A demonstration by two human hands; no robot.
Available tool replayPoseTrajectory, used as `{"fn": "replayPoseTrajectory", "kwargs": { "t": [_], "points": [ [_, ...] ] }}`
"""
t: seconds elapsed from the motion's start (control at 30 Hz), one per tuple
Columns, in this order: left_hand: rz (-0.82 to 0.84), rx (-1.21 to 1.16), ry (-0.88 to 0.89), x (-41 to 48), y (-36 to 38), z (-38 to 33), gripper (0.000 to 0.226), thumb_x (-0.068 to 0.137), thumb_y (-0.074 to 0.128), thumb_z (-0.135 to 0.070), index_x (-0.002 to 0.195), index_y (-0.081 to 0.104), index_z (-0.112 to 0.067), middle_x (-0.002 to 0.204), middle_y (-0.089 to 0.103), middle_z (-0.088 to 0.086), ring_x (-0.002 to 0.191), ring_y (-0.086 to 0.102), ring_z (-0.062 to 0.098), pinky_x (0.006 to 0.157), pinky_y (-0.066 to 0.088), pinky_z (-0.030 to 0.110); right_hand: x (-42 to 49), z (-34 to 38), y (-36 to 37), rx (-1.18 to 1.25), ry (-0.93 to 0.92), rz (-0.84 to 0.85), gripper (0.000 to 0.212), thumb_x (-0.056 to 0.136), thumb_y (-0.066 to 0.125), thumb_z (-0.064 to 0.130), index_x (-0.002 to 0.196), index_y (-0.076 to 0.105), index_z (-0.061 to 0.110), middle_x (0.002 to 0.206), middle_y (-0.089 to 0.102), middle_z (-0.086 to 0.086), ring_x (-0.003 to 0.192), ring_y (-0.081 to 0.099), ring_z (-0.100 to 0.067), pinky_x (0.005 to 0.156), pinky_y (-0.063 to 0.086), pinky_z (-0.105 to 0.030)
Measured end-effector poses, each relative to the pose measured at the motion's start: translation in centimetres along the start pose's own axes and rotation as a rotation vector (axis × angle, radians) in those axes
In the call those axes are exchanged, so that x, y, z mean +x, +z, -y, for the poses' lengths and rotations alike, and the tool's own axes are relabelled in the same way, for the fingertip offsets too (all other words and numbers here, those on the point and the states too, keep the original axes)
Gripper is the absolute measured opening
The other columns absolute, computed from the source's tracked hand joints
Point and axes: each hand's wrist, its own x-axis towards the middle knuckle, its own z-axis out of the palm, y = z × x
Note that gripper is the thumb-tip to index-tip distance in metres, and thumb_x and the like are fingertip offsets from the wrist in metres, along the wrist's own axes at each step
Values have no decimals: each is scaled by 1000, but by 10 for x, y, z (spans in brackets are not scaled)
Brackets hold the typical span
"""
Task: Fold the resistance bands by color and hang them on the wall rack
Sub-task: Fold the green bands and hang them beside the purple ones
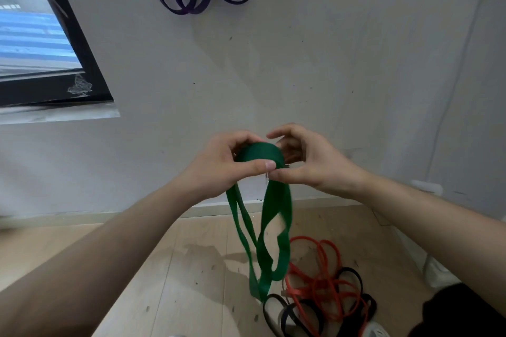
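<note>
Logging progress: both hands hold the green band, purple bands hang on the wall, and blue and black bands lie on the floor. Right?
Not quite: the head view shows red bands, not blue, lying with the black bands on the floor. The left hand and right hand do hold the green band, and purple bands hang on the wall.

A plain exercise room: purple resistance bands (189, 11) hang high on the white wall (301, 63), with red bands (298, 289) and black bands (349, 271) heaped on the wood floor (178, 268) below it.
</note>
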Motion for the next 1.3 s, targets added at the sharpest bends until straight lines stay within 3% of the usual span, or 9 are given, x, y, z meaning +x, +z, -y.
{"fn": "replayPoseTrajectory", "kwargs": {
  "t": [0.07,0.17,0.27,0.4,0.5,0.8,0.97,1.1,1.3],
  "points": [
    [-20,-38,6,0,-1,-1,26,84,78,-16,107,72,-8,95,75,4,89,71,14,80,56,22,0,-9,1,82,60,101,51,77,84,12,123,62,11,107,73,-12,107,70,-26,101,52,-51],
    [-34,-97,19,-1,-5,-3,30,83,76,-23,109,71,-9,96,74,3,90,70,13,79,53,21,-2,-19,8,186,149,189,38,83,78,0,119,65,3,112,73,-17,109,70,-23,95,57,-39],
    [-76,-182,30,-1,-10,-7,33,80,73,-22,107,70,-4,86,73,-7,81,66,3,74,49,14,0,-23,16,248,183,196,35,87,72,-6,120,63,0,112,74,-16,105,72,-23,89,58,-32],
    [-167,-235,33,-1,-22,-3,25,85,70,-14,108,68,-4,74,68,-18,70,60,-6,68,45,10,2,-32,19,202,179,203,31,89,65,-10,118,65,-2,109,73,-20,102,71,-33,92,58,-42],
    [-206,-231,23,-3,-34,2,33,81,76,-24,110,69,-9,75,67,-19,68,57,-4,67,45,14,2,-30,13,144,206,144,32,90,60,-9,117,68,7,106,76,-8,83,64,-26,78,53,-37],
    [-119,-213,25,-6,-26,-3,29,81,70,-20,105,69,-5,76,70,-16,72,62,-3,67,45,9,15,-14,20,281,109,93,55,80,80,5,130,62,17,119,71,-9,117,65,-23,98,55,-42],
    [-196,-284,12,-3,-27,-1,26,82,77,-20,105,71,-10,74,66,-14,68,56,1,66,44,16,18,-12,26,352,118,148,43,85,72,-9,125,63,3,109,72,-16,104,71,-28,92,57,-37],
    [-249,-371,-2,-2,-37,0,33,77,76,-34,104,73,-14,72,58,-7,66,49,11,65,43,21,19,-16,24,335,120,140,33,84,75,-5,115,64,-2,104,70,-18,100,69,-31,92,55,-41],
    [-166,-392,-22,-2,-31,-5,32,86,65,-23,113,67,-8,88,70,0,82,68,19,71,52,24,22,-8,34,420,119,152,45,84,71,-10,127,62,0,118,71,-22,111,70,-33,93,57,-36]
  ]
}}
